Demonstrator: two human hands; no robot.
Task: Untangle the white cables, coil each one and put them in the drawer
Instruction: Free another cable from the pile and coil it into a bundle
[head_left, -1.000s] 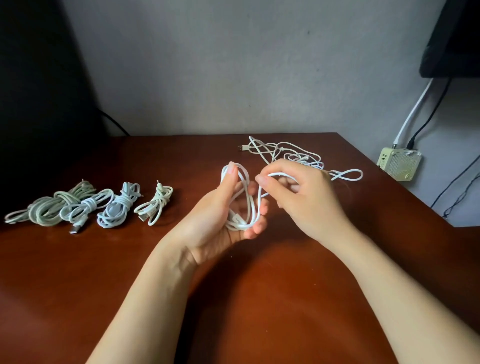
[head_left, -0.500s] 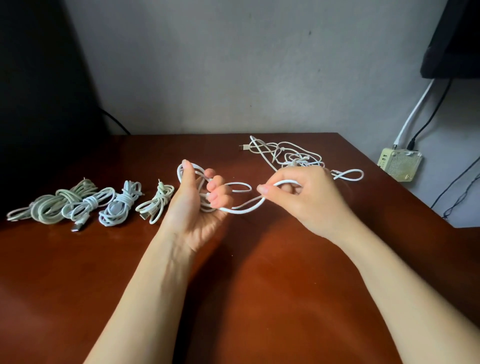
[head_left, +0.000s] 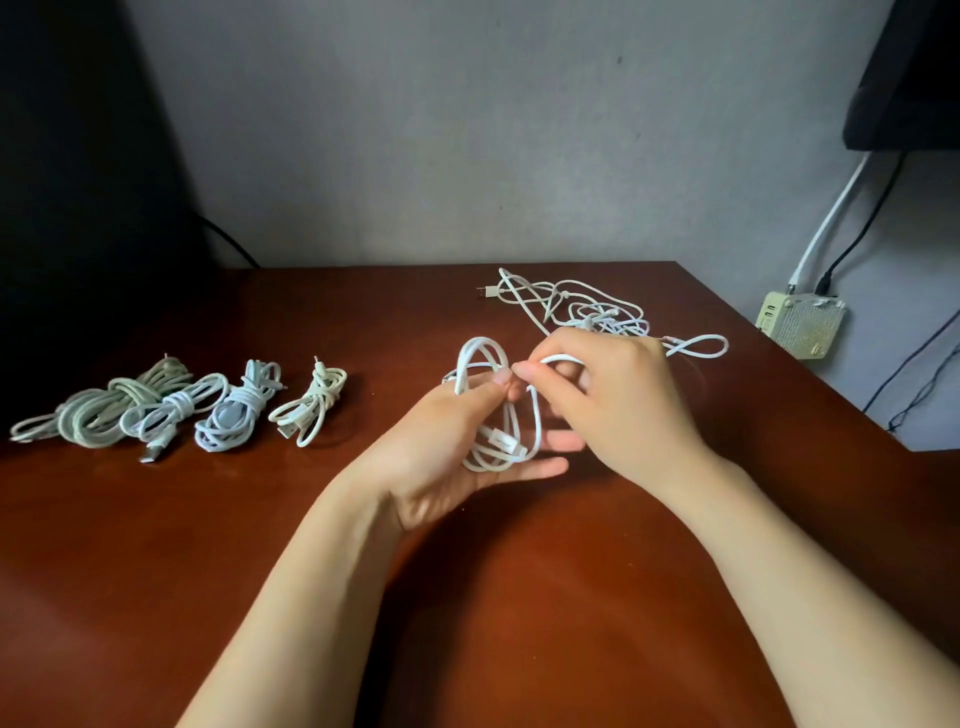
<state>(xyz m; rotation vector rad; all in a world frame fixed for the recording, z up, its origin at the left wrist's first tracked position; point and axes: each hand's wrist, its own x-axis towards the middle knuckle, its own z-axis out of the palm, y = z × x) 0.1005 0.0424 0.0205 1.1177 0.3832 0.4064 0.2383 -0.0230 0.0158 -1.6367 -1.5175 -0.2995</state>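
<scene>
My left hand (head_left: 441, 457) holds a white cable (head_left: 498, 410) wound in upright loops, with the thumb pressed on the top of the coil and the fingers under its lower end. My right hand (head_left: 618, 400) pinches the free run of the same cable just right of the coil's top. Behind my right hand a tangled heap of white cables (head_left: 587, 312) lies on the brown table (head_left: 208, 545), one loop sticking out to the right. No drawer is in view.
Several coiled, tied cables (head_left: 171, 408) lie in a row on the table's left side. A small cream box with leads (head_left: 800, 325) hangs on the wall past the table's right edge. A dark object fills the far left.
My left hand has swung back to the right, turning the coil upright again. My right hand has brought the free cable up to the top of the coil, adding a turn.
</scene>
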